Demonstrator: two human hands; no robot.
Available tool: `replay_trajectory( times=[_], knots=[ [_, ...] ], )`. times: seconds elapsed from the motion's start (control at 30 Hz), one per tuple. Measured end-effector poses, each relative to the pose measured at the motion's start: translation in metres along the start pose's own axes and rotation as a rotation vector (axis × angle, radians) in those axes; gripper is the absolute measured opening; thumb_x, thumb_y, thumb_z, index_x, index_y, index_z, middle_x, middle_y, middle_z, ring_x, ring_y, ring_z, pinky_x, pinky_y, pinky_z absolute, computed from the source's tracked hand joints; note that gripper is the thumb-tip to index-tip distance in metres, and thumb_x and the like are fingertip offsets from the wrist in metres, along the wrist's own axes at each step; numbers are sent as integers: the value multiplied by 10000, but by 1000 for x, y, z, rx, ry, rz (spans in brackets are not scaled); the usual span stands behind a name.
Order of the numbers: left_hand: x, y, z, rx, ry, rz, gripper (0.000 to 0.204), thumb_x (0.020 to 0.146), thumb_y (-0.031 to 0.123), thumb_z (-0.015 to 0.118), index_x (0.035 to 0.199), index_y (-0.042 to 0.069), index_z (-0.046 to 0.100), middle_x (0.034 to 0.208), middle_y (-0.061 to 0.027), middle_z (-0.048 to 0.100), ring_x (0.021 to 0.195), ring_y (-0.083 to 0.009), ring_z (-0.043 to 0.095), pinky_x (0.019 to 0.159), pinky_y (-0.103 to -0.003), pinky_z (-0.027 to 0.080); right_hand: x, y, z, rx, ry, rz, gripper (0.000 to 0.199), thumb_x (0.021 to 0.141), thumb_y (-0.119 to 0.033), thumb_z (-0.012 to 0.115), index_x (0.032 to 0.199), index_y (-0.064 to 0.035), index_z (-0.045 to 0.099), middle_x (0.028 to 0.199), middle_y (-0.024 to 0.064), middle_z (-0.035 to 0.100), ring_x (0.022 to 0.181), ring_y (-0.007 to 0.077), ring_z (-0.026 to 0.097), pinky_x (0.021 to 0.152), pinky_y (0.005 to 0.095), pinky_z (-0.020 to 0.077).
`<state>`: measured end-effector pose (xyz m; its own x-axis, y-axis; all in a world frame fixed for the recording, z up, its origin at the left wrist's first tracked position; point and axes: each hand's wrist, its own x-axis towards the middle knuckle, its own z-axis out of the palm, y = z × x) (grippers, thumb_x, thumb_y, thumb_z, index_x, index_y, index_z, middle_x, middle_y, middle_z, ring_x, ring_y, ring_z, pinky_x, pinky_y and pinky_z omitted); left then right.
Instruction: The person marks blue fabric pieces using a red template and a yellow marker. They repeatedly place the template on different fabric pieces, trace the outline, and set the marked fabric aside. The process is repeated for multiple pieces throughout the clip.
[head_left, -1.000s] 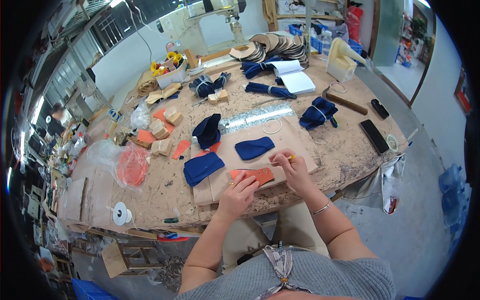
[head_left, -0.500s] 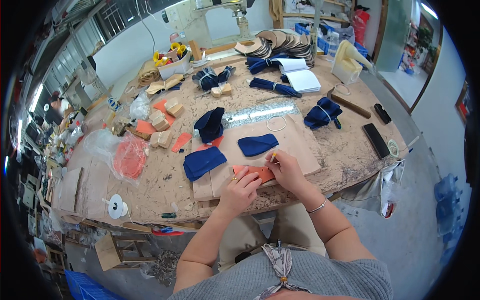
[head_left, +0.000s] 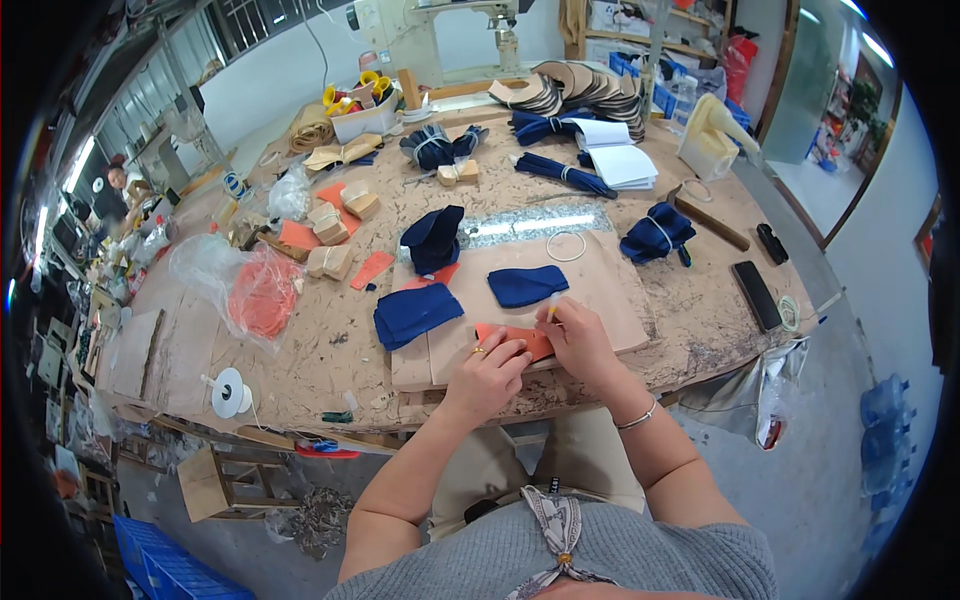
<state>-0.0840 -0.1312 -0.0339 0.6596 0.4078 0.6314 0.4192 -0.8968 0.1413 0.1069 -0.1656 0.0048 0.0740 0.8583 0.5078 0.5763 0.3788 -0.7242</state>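
My left hand holds a small orange template-like piece against the board, with its fingers bent over the piece's left part. A dark edge shows beneath the orange piece. In my right hand is a slim pen-like stick, pale and yellowish, pinched upright over the piece's right end; its tip is hidden. Just beyond lies a dark blue fabric piece. A stack of blue fabric pieces lies left of my hands, and a standing blue bundle is behind it.
Under the work lies a pale board with a white ring. To the right are a tied blue bundle, a hammer and a black phone. Leftward are wooden blocks, a plastic bag and a thread spool.
The view has shifted slightly, so the table appears a little to the right. Both hands stay at the orange piece, and the right hand still holds the pen-like stick.
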Motion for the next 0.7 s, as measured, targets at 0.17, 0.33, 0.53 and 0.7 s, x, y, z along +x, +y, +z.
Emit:
replay_trajectory(
  times=[0.17, 0.33, 0.53, 0.7],
  knots=[
    [2, 1, -2, -12, 0, 6, 261, 734, 55, 680, 985, 121, 698, 1114, -24, 665, 1136, -277, 621, 954, -397, 505, -2, 3, 8, 52, -13, 9, 90, 847, 5, 646, 909, -5, 581, 824, 140, 614, 699, 309, 620, 627, 376, 506],
    [1, 1, 0, -23, -3, -8, 248, 736, 49, 673, 975, 114, 693, 1114, -26, 665, 1135, -278, 621, 948, -394, 512, -1, 1, 8, -40, -52, -26, 79, 840, 10, 635, 900, -4, 586, 827, 144, 617, 712, 323, 624, 640, 392, 509],
    [0, 0, 0, -17, 4, 4, 253, 744, 56, 680, 992, 109, 691, 1124, -35, 665, 1145, -286, 620, 949, -397, 515, 0, 2, 11, -64, -19, -56, 66, 849, 0, 642, 901, -10, 602, 827, 141, 633, 717, 306, 636, 637, 376, 515],
    [-9, -2, -9, -80, -18, 45, 259, 790, 45, 642, 1039, 108, 676, 1136, -45, 669, 1144, -275, 624, 925, -391, 517, 22, 23, -8, 63, 143, 86, 62, 891, -43, 660, 944, -10, 665, 850, 142, 681, 716, 251, 661, 643, 323, 525]
  ],
)
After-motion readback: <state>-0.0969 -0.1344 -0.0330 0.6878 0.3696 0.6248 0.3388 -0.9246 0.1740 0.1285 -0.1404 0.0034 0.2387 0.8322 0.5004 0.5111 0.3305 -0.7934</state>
